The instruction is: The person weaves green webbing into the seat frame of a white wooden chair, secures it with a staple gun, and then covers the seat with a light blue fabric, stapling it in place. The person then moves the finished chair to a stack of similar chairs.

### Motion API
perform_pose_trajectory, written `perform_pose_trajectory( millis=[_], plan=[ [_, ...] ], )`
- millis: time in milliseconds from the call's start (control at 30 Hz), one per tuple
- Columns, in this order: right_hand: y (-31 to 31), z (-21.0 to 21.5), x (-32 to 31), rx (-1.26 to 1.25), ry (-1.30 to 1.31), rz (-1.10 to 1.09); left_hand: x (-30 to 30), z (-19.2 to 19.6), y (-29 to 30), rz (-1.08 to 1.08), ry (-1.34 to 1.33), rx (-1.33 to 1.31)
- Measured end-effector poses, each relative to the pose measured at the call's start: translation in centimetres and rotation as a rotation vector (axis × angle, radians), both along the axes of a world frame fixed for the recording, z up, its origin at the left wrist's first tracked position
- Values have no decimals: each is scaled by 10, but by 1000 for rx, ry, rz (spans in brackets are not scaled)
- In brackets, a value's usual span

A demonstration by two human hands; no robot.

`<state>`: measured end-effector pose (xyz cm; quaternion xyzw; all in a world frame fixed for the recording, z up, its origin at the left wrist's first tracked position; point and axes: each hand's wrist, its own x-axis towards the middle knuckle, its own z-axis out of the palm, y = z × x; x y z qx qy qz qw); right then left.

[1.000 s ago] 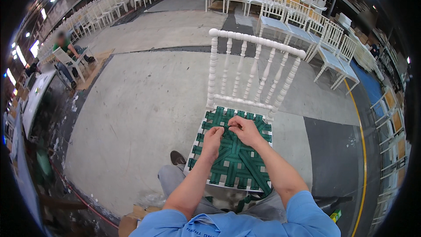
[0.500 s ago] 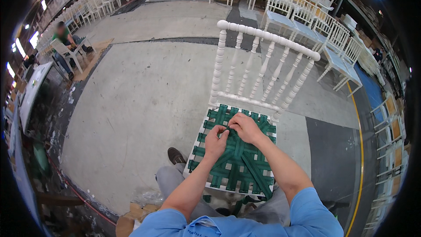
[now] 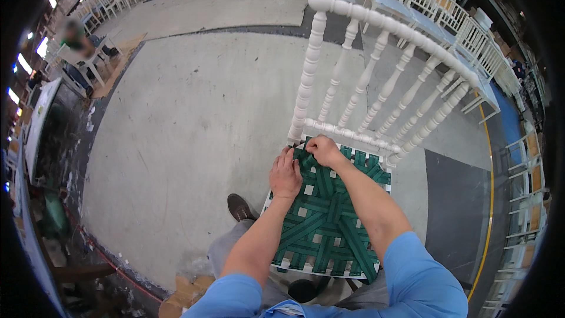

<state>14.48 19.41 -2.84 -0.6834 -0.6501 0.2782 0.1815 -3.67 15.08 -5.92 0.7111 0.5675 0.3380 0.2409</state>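
Both hands worked the green webbing (image 3: 325,218) at the chair's (image 3: 376,23) back-left corner; left hand (image 3: 285,175) pressed flat, right hand (image 3: 322,150) pinched a strap.

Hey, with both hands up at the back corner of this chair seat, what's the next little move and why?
Probably draw the green webbing end taut toward the rear left corner: the right hand pinches it by the white chair back rail, while the left hand presses the weave flat.

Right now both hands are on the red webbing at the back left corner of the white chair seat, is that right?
Not quite: the head view shows the webbing is green, not red. Both the left hand and right hand are on it at the back left corner of the white chair seat.
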Motion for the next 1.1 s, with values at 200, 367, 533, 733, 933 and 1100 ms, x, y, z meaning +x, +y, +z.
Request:
perform_pose_trajectory(
  millis=[200, 367, 533, 733, 933, 1100],
  plan=[
    [14, -22, -13, 103, -7, -62, -2, -2, -4, -46, 307, 77],
    [20, -27, -13, 135, -31, -63, -1, 1, -4, -112, 370, 71],
    [26, -29, -12, 109, -2, -63, 2, 1, -3, -101, 406, 88],
    [-6, -7, 6, 173, 305, -237, 8, 4, -2, -111, 434, 60],
    [-185, 40, 70, 342, 532, -543, -2, -20, 15, -183, 438, 307],
    [-451, 82, 113, 251, 256, -1115, 15, -16, 6, -207, 326, 73]
  ],
)
